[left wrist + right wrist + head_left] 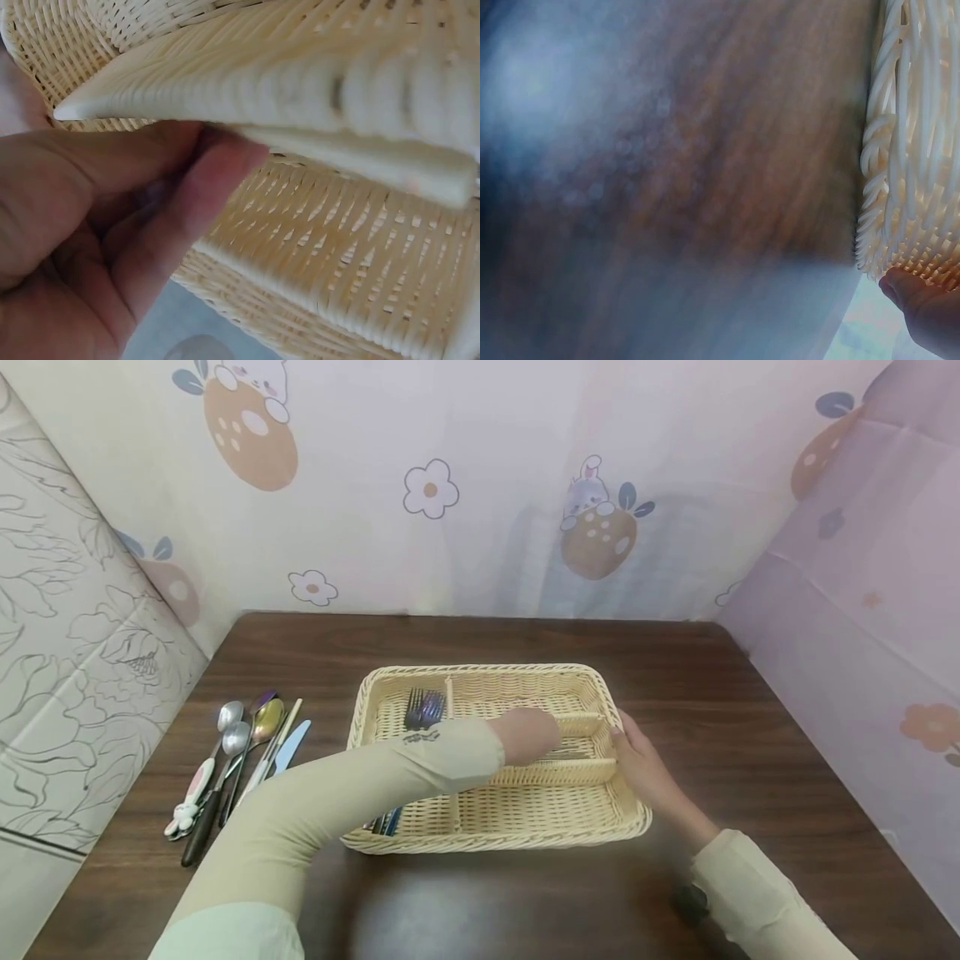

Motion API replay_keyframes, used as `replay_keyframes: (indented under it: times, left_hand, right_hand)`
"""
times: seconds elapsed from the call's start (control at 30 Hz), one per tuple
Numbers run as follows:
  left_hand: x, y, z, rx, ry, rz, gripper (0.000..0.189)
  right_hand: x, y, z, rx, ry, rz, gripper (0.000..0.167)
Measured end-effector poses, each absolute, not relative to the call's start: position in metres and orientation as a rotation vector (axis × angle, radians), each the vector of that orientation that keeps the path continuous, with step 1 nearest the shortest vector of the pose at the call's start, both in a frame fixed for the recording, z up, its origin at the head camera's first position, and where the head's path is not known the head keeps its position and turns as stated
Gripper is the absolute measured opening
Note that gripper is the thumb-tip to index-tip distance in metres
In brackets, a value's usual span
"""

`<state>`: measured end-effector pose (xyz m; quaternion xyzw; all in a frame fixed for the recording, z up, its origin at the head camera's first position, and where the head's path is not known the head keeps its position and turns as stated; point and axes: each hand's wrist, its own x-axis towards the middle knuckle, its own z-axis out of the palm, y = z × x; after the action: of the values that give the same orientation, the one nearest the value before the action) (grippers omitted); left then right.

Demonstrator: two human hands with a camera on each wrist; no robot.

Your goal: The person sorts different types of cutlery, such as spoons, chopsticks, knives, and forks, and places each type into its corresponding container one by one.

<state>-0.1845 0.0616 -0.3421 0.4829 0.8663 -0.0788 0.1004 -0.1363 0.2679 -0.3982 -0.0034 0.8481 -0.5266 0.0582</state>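
A cream woven basket (558, 839) with several compartments stands on the table. My left hand (528, 735) reaches into its middle right part. In the left wrist view, the thumb and forefinger of that hand (90, 217) pinch close together at one end of a smooth, pale stick (375, 163), just below a woven divider (225, 94). The stick's exact kind cannot be made out. My right hand (648, 768) grips the basket's right end wall by the rim. Forks (423, 708) lie in the back left compartment, and blue handles (386, 821) show in the front left one.
Left of the basket, several spoons (236, 739), a pale blue knife (291, 747) and slender pale-handled pieces (273, 743) lie on the dark wooden table (480, 639). Patterned cloth (495, 552) hangs along the back and sides.
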Motion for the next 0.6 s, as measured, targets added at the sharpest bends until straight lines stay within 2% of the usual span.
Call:
replay_keyframes:
  times: [0.2, 0.43, 0.6]
  left_hand:
    - [-0.185, 0.067, -0.342, 1.337, 2.481, -0.219, 0.014]
    - [-0.187, 0.072, -0.346, 1.295, 2.508, -0.323, 0.019]
    - [-0.187, 0.067, -0.347, 1.357, 2.535, -0.353, 0.019]
  right_hand:
    - [-0.135, 0.266, -0.396, 0.003, 2.571, -1.587, 0.054]
    - [-0.137, 0.266, -0.394, -0.017, 2.557, -1.596, 0.054]
    - [-0.138, 0.266, -0.395, -0.01, 2.551, -1.597, 0.054]
